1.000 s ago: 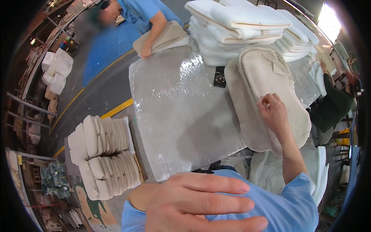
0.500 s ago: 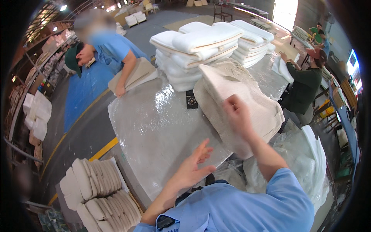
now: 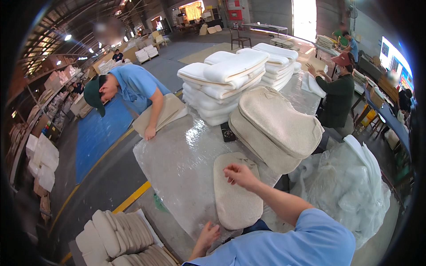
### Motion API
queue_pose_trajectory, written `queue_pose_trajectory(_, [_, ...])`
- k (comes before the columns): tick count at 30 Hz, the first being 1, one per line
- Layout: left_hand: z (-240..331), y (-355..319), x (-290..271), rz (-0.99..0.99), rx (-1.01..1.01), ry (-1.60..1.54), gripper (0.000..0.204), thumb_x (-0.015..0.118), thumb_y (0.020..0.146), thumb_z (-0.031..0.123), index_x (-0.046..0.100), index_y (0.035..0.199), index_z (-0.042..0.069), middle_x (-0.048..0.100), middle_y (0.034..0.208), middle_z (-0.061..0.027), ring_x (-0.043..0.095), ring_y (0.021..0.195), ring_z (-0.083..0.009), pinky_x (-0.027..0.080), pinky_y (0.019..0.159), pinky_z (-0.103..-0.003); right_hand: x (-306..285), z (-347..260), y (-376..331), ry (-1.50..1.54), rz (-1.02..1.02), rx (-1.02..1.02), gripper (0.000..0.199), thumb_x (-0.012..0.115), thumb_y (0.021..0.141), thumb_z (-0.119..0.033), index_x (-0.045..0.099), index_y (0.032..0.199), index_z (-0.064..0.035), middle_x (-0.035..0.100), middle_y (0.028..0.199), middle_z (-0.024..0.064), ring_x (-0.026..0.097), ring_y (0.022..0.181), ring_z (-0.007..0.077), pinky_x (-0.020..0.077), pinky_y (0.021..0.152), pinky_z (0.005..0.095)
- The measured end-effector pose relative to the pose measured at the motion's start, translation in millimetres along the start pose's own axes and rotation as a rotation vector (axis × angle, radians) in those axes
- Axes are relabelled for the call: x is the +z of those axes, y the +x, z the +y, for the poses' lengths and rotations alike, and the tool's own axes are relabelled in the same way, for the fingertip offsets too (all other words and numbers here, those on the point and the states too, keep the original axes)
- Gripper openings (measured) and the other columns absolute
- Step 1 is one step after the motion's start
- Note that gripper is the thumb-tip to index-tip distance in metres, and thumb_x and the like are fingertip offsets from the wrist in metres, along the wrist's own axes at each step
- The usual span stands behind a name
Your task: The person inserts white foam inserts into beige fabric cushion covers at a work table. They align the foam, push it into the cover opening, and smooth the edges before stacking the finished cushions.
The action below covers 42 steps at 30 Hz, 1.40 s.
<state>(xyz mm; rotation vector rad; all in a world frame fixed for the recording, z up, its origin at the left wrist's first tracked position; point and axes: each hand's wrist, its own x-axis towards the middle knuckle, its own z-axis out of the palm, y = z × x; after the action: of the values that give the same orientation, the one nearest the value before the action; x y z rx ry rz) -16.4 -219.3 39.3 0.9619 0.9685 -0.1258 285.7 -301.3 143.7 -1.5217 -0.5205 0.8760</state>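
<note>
A beige fabric cover [image 3: 239, 206], long with rounded ends, lies flat on the plastic-wrapped table [image 3: 173, 164] close to my body. Above its upper middle is my right hand [image 3: 242, 176], fingers loosely bent and apart, with nothing visible in them. My left hand [image 3: 207, 236] is low beside the cover's near left edge, fingers partly spread and holding nothing. Just beyond, a pile of similar beige covers [image 3: 284, 122] rests at the table's right side. A small dark box [image 3: 228, 134] sits by the pile's left edge.
Folded white padding [image 3: 235, 68] is stacked at the far side. A co-worker in blue [image 3: 137, 86] leans on beige pieces [image 3: 166, 111] at the left corner. Clear plastic wrapping [image 3: 341, 177] bulges at right. Beige bundles [image 3: 117, 232] stand lower left. Another person [image 3: 337, 95] works far right.
One beige cover now lies flat in front of me, off the pile. My right hand has come left and nearer, over it; my left hand has moved lower. The view has shifted.
</note>
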Motion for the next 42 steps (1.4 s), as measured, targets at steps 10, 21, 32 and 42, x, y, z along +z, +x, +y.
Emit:
queue_pose_trajectory(10, [-37,-49,-72,0.398,-0.023,-0.4,0.051,0.083,0.096,0.029,0.062,0.138,0.011,0.072,0.115,-0.0108,0.07,0.117,-0.0305,0.061,0.093,-0.049,-178,-163,175,0.423,0.29,-0.178,0.026,0.07,0.104,-0.035,0.065,0.109,-0.0098,0.066,0.09,0.0017,0.063,0.073,0.0154,0.055,0.064,0.0349])
queue_pose_trajectory(21, [1,-10,-9,0.64,0.084,-0.266,0.048,0.082,0.096,0.029,0.064,0.137,0.011,0.072,0.119,-0.0122,0.069,0.119,-0.0335,0.059,0.096,-0.052,-276,-238,368,0.417,0.627,0.118,0.065,0.088,0.083,-0.06,0.066,0.114,-0.0074,0.058,0.09,0.0049,0.056,0.07,0.0171,0.0454,0.055,0.0352])
queue_pose_trajectory(32, [2,-2,14,0.734,0.101,-0.222,0.045,0.081,0.097,0.028,0.066,0.136,0.011,0.071,0.123,-0.0135,0.068,0.122,-0.0365,0.058,0.099,-0.055,-236,-290,432,0.552,0.751,-0.1,0.065,0.083,0.086,-0.024,0.058,0.14,0.0046,0.067,0.129,0.0192,0.069,0.113,0.0381,0.0605,0.082,0.055])
queue_pose_trajectory(42, [-51,-8,17,0.67,0.368,-0.113,0.043,0.08,0.098,0.027,0.067,0.135,0.01,0.07,0.127,-0.0148,0.067,0.124,-0.0392,0.056,0.102,-0.057,-186,-251,323,1.028,0.373,-0.412,0.05,0.072,0.096,-0.011,0.054,0.139,0.0071,0.064,0.136,0.0202,0.064,0.124,0.0344,0.0566,0.099,0.0498])
